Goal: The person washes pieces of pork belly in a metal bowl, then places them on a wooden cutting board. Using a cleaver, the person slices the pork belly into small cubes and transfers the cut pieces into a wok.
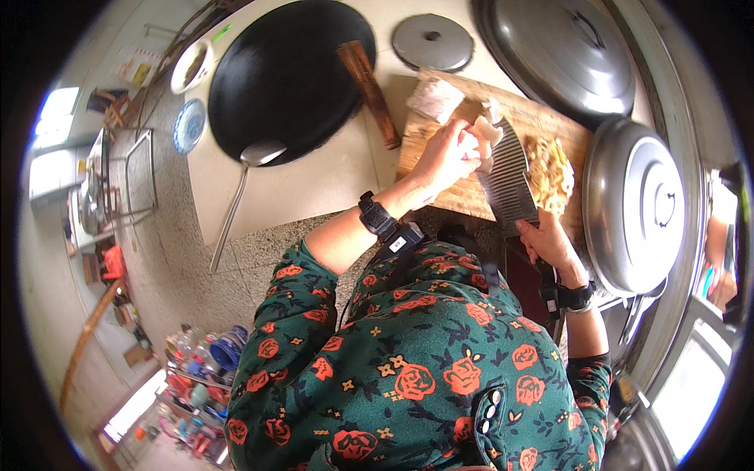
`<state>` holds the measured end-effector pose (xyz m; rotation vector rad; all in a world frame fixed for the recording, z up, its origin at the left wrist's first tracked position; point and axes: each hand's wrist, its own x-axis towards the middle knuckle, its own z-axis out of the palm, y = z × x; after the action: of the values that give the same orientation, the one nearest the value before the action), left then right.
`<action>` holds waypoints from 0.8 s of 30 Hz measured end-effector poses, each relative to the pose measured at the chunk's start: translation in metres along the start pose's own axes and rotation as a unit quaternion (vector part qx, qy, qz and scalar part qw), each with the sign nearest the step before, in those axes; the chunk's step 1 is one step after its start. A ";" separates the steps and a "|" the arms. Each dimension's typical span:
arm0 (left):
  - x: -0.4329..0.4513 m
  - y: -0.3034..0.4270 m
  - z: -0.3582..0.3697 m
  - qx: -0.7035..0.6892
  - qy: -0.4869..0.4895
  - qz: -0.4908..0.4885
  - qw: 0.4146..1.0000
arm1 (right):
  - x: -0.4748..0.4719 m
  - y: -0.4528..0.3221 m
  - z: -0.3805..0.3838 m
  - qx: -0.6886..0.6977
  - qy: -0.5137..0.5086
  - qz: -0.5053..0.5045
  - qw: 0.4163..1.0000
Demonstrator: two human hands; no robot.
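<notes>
My right hand [546,240] grips the handle of a wide kitchen knife with a ridged blade [508,176]. The blade lies over a wooden cutting board [445,191], close by the fingers of my left hand [450,156]. Those fingers are curled around a pale piece of food [488,134], perhaps fatty meat, right beside the blade. A pile of yellowish cut pieces [549,176] lies on the board to the right of the knife. Near the board's far left corner sits a pale pinkish block [435,99] that looks like raw meat or fat.
A large black wok [283,76] is set into the counter, with wooden strips [368,94] across its right rim and a metal ladle [241,176] on its near edge. Metal lids [433,42], [565,47], [633,206] surround the board. Two bowls [191,66], [189,126] stand at left.
</notes>
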<state>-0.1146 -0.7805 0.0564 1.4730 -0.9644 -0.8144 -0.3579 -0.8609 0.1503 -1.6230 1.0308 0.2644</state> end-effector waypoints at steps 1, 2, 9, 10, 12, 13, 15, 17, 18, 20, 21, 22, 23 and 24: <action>0.000 0.006 -0.011 0.074 0.032 0.066 0.995 | 0.003 -0.014 0.002 -0.016 0.010 -0.008 1.000; 0.000 0.010 -0.024 0.002 0.063 0.033 0.997 | 0.010 -0.028 0.007 -0.036 -0.002 -0.027 0.999; 0.017 -0.019 -0.135 -0.347 0.107 -0.056 0.930 | 0.092 -0.118 0.046 -0.135 0.015 -0.177 0.975; 0.023 -0.031 -0.146 -0.422 0.135 -0.093 0.892 | 0.101 -0.127 0.056 -0.139 0.040 -0.198 0.969; 0.031 -0.062 -0.179 -0.460 0.153 -0.085 0.871 | 0.107 -0.140 0.071 -0.151 0.086 -0.248 0.953; 0.034 -0.079 -0.193 -0.460 0.156 -0.081 0.870 | 0.105 -0.144 0.074 -0.161 0.105 -0.276 0.942; 0.040 -0.113 -0.211 -0.469 0.318 -0.152 0.810 | 0.098 -0.151 0.077 -0.174 0.130 -0.303 0.928; 0.038 -0.141 -0.233 -0.522 0.310 -0.170 0.776 | 0.084 -0.151 0.072 -0.180 0.144 -0.299 0.926; 0.038 -0.151 -0.243 -0.538 0.308 -0.132 0.774 | 0.076 -0.150 0.067 -0.209 0.155 -0.283 0.923; 0.032 -0.160 -0.261 -0.549 0.306 -0.106 0.770 | 0.059 -0.140 0.058 -0.231 0.161 -0.257 0.924; 0.029 -0.160 -0.265 -0.530 0.349 -0.110 0.765 | 0.051 -0.135 0.053 -0.237 0.162 -0.272 0.919; 0.027 -0.155 -0.267 -0.504 0.331 -0.092 0.792 | 0.043 -0.126 0.046 -0.223 0.144 -0.243 0.933; 0.022 -0.147 -0.267 -0.479 0.349 -0.122 0.796 | 0.034 -0.117 0.040 -0.230 0.143 -0.228 0.935; 0.021 -0.135 -0.260 -0.445 0.369 -0.129 0.806 | 0.027 -0.107 0.036 -0.236 0.146 -0.198 0.940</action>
<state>0.1443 -0.6858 -0.0458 0.9161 0.2386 -0.6412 -0.2519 -0.8449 0.1935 -2.3192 0.8677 -0.0093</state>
